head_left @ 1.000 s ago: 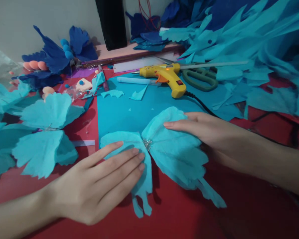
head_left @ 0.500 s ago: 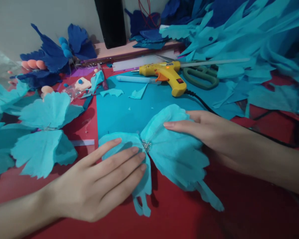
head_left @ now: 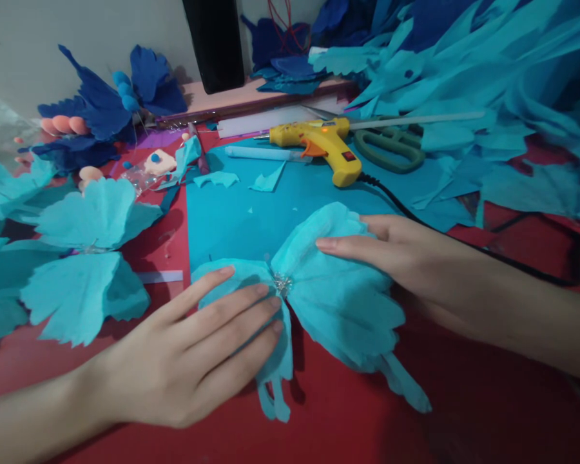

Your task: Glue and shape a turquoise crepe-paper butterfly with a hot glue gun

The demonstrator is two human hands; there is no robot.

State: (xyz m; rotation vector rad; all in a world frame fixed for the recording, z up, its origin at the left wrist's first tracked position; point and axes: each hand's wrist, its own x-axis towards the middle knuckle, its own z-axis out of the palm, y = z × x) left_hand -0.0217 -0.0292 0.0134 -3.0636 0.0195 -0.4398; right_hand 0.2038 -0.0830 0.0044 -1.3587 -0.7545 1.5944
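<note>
A turquoise crepe-paper butterfly [head_left: 338,303] with silvery wire at its centre is between my two hands, over the red table and the edge of a blue sheet. My left hand [head_left: 207,348] lies across its left wing, fingers long and close together, their tips near the wire; the thumb is hidden below. At the upper right wing, my right hand [head_left: 406,258] pinches the paper, thumb on top and the other fingers mostly hidden behind. Two narrow tails hang from the lower wings.
Beyond the hands, a yellow glue gun [head_left: 336,151] with a black cord lies on the blue sheet [head_left: 232,225], beside green-handled scissors [head_left: 391,148] and a pen [head_left: 261,153]. More turquoise butterflies [head_left: 84,258] lie left. Crepe paper [head_left: 464,77] heaps up right; a phone [head_left: 215,45] stands behind.
Both hands keep their hold with almost no movement. The butterfly's centre and right tail have shifted very slightly.
</note>
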